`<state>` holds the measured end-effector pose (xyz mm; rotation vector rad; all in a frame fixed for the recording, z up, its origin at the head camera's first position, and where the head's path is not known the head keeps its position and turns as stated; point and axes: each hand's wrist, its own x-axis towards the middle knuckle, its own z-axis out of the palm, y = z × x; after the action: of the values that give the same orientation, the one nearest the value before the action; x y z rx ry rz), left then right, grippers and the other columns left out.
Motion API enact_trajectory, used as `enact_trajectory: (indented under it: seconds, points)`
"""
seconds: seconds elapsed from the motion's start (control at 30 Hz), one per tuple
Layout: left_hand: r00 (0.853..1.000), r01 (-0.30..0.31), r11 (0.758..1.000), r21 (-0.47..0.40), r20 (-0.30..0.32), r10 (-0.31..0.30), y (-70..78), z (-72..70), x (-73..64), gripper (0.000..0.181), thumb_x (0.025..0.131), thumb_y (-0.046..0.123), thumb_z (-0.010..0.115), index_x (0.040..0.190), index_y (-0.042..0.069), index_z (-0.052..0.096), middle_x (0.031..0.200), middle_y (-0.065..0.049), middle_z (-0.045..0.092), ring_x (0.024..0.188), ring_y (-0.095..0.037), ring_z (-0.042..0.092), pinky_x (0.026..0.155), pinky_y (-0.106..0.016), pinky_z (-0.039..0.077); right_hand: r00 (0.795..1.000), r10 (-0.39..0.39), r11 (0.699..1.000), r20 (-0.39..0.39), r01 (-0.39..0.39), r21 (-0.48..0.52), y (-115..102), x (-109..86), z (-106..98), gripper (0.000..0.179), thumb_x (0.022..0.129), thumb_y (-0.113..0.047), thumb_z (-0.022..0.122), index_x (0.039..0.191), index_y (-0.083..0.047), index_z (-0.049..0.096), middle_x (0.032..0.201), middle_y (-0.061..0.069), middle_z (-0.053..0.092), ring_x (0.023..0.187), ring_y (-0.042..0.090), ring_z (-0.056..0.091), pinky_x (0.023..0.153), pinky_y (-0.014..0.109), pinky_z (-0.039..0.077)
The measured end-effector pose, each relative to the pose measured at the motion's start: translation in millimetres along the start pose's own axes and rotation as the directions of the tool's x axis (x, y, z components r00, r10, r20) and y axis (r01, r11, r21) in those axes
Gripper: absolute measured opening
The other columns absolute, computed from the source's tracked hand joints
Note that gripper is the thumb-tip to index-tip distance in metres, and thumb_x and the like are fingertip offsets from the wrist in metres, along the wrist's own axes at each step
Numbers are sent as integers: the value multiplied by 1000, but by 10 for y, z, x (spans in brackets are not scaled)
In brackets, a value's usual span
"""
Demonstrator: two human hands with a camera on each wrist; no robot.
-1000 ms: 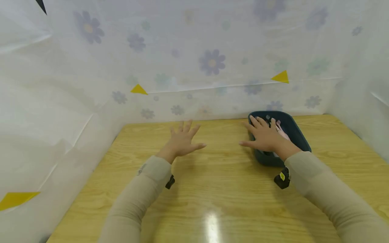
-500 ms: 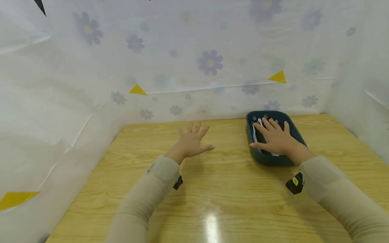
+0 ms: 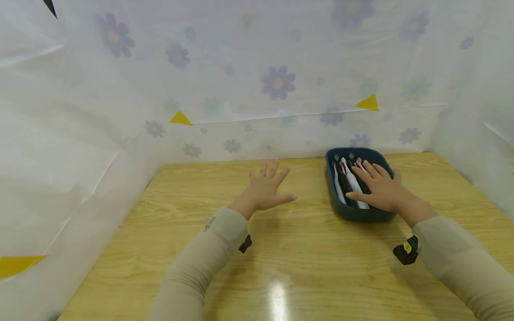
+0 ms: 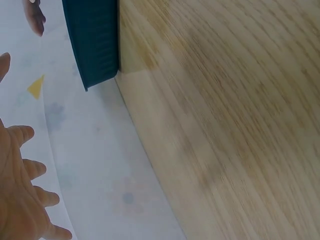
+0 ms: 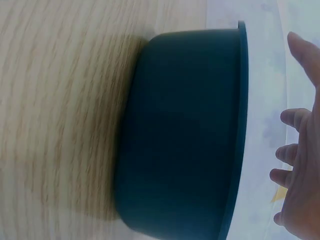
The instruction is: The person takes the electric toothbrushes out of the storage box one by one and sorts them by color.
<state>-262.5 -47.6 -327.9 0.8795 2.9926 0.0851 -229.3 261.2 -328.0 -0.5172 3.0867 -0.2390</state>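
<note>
A dark teal plastic bin (image 3: 361, 216) stands on the wooden table at the back right. Several toothbrushes lie lengthwise in it, among them a thick white one (image 3: 354, 183) and a black one (image 3: 344, 184) that look electric. My right hand (image 3: 379, 188) is spread above the bin's right part, hiding some of its contents. In the right wrist view that hand (image 5: 302, 170) hovers clear of the bin's wall (image 5: 185, 135), holding nothing. To the bin's left, my left hand (image 3: 266, 189) hangs over the table with its fingers spread, also holding nothing.
The wooden table (image 3: 225, 276) runs up to a white flower-patterned sheet (image 3: 241, 80) at the back, with more white sheeting at both sides. Yellow triangles (image 3: 367, 103) mark the sheet. A black camera (image 3: 406, 250) sits under the right wrist.
Both hands have drifted to the right, fingers still spread. The right hand has shifted across the bin, uncovering the toothbrushes on its left side. The bin stays at the same spot on the table.
</note>
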Motion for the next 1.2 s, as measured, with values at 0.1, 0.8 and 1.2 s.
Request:
enact_trajectory:
  seconds: [0.1, 0.8, 1.2]
  points:
    - [1000, -15, 1000, 3, -7, 15, 26, 29, 29, 81, 75, 72, 26, 139, 31, 0, 143, -7, -9, 126, -36, -7, 91, -64, 4, 1000, 11, 1000, -10, -11, 3, 65, -10, 45, 87, 77, -62, 44, 139, -10, 11, 140, 23, 3, 122, 45, 5, 84, 67, -10]
    - [997, -79, 993, -87, 7, 80, 357, 69, 215, 76, 78, 68, 29, 138, 32, -3, 142, -2, -13, 126, -31, -10, 94, -60, 0, 997, 56, 998, -51, -54, 40, 417, -225, 155, 85, 79, -55, 48, 139, -6, 11, 137, 28, 7, 119, 48, 9, 84, 67, -7]
    - [992, -118, 972, -203, 9, 123, 498, 136, 317, 74, 80, 66, 28, 138, 32, -2, 144, -4, -5, 128, -28, -5, 97, -56, 1, 997, 24, 996, -76, -18, 87, 586, -299, 262, 79, 83, -47, 48, 139, -5, 10, 135, 31, 7, 117, 50, 9, 84, 67, -1]
